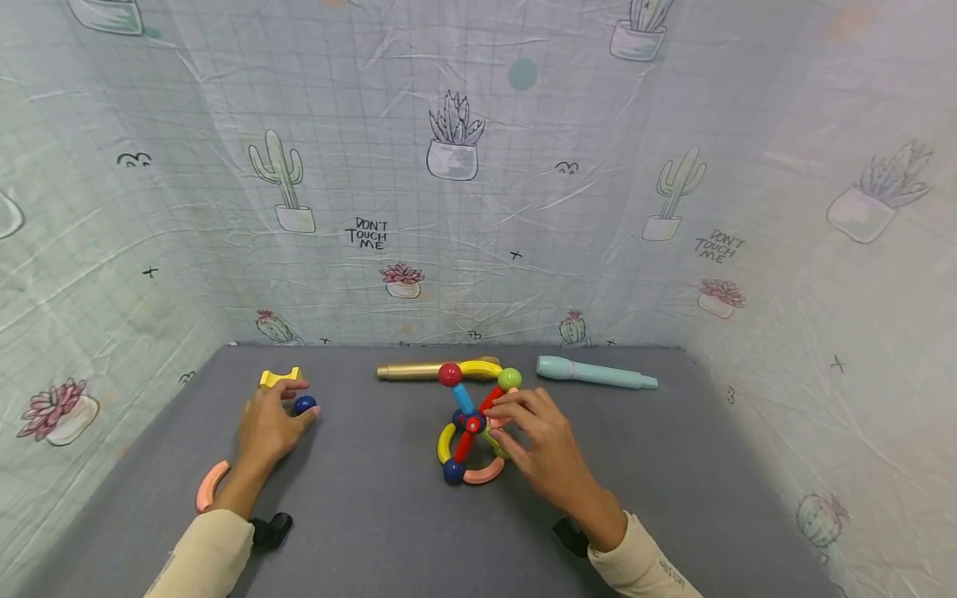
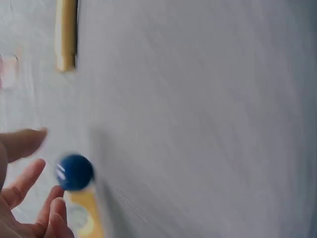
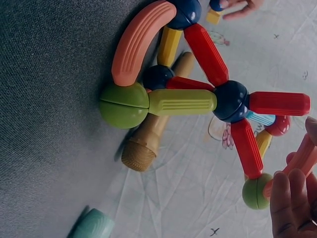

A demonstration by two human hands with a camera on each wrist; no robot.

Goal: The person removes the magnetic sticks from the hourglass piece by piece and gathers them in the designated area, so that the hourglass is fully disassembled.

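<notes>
A navy blue ball lies between the thumb and fingers of my left hand. The left wrist view shows those fingers spread, with the thumb clear of the ball. My right hand pinches a salmon magnetic rod whose end meets the light green ball on a magnetic stick-and-ball structure. From the structure's central navy ball several rods spread out, such as a lime rod and a red rod. A curved salmon stick and a curved yellow stick form part of its base.
Behind the structure lies a gold microphone, and a teal microphone-shaped object rests to its right. A yellow notched piece sits beyond my left hand. Near the left forearm is a loose curved salmon stick.
</notes>
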